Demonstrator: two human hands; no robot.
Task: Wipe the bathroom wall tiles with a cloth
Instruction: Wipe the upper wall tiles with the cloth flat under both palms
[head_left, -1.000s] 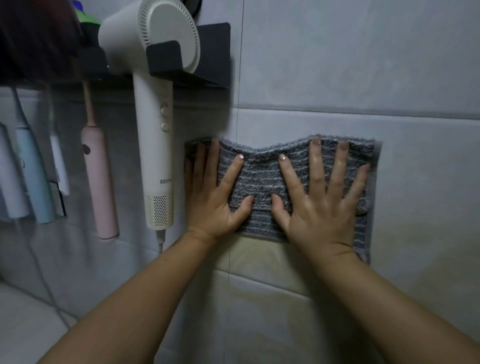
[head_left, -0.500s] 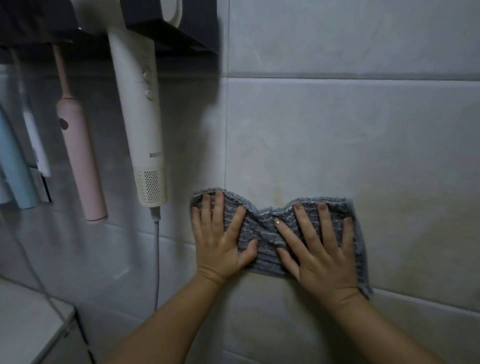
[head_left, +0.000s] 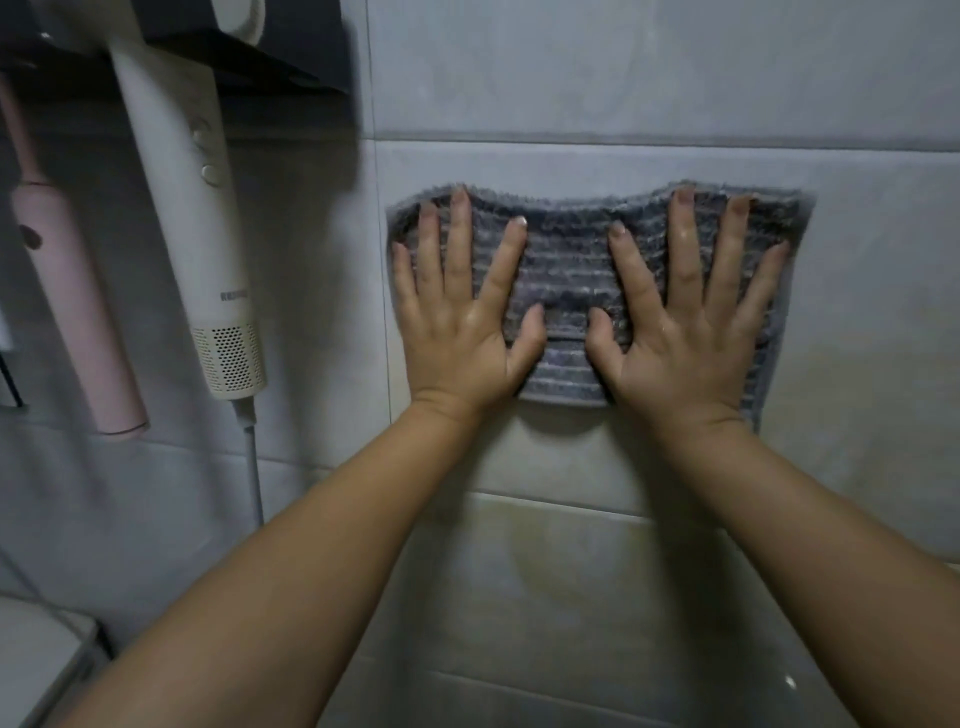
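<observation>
The left hand (head_left: 462, 332) and right hand (head_left: 685, 332), fingers fully spread, press the grey cloth (head_left: 569, 270) flat against the wall tile (head_left: 857, 312), grasping nothing.

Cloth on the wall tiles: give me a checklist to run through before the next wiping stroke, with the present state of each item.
1. Left hand flat on the striped grey cloth, fingers spread: ok.
2. Right hand flat on it too: ok.
3. Cloth spread fully flat: not ok, its top edge is wavy.
4. Clear of the white hair dryer and its cord to the left: ok.
5. Wall tile above free of obstacles: ok.
6. Cloth damp enough: cannot tell.
</observation>
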